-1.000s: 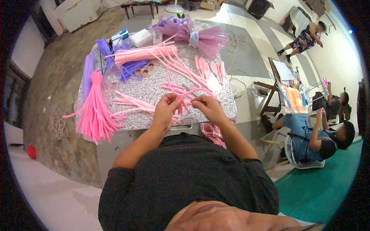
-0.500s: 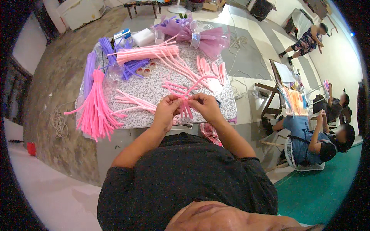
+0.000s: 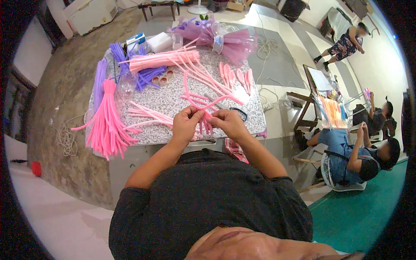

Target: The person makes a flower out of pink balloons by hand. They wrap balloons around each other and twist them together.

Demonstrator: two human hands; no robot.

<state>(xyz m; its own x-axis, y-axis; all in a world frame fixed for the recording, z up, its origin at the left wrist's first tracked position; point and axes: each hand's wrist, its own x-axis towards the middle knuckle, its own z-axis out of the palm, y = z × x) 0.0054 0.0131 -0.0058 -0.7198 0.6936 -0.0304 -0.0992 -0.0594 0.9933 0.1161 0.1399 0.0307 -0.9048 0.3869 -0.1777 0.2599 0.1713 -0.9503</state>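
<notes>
Close to the table's front edge, my left hand [image 3: 186,124] and my right hand [image 3: 229,123] pinch a small bunch of pink pipe cleaners [image 3: 206,116] between them. Short ends hang below the fingers, while longer stems spread out above, one crossing to the right and one rising at the left. Just beyond my right hand lie scissors [image 3: 239,113] with dark handles, partly hidden. Loose light-pink pipe cleaners [image 3: 149,113] lie to the left of my left hand. Farther right are several pink petal-shaped pieces [image 3: 232,79].
A tied bright-pink pipe cleaner bundle [image 3: 108,123] fans over the table's left corner. Behind are a light-pink bundle [image 3: 162,61], purple stems [image 3: 149,78], tape rolls [image 3: 163,80] and a wrapped purple bouquet [image 3: 234,45]. People sit at another table [image 3: 310,80] on the right.
Both hands stay pinched on the pipe cleaners and have shifted slightly down. The upper stems have swung, with one now rising at the left. More of the scissors shows.
</notes>
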